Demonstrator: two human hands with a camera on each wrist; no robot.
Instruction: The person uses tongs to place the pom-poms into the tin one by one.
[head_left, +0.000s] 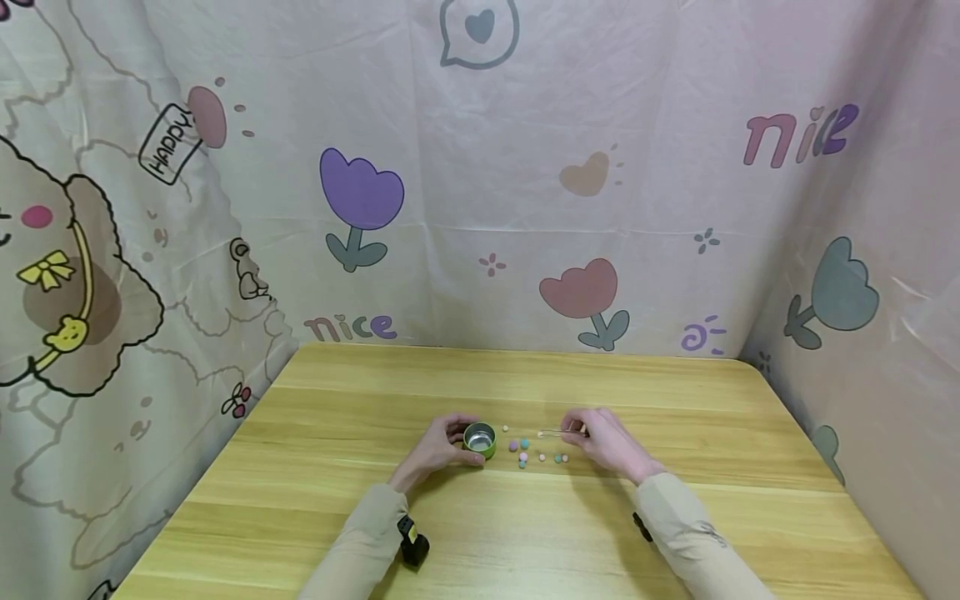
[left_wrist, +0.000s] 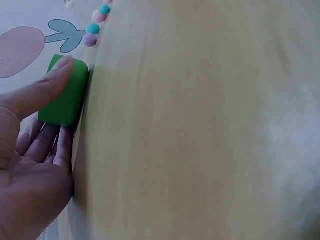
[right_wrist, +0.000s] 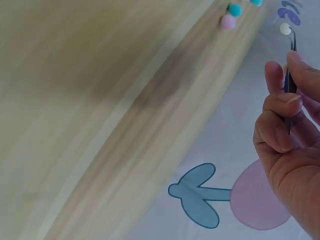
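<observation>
My left hand (head_left: 438, 448) holds a small round tin (left_wrist: 75, 97), green outside and silvery inside, which stands open side up on the table. In the left wrist view the thumb lies along one side of it and the fingers reach round the other. My right hand (head_left: 603, 440) pinches dark, bent-tipped tweezers (right_wrist: 289, 82). At their tips is a small white pom-pom (right_wrist: 285, 29). Between the two hands lie several small pom-poms, among them a purple one (head_left: 513, 446), a teal one (head_left: 525, 444) and a pink one (head_left: 522, 457).
The wood-grain table (head_left: 510, 533) extends around both hands. A printed cloth (head_left: 480, 192) hangs behind it and along the sides. A black device (head_left: 412, 546) sits at the left sleeve, another dark piece (head_left: 642, 527) at the right sleeve.
</observation>
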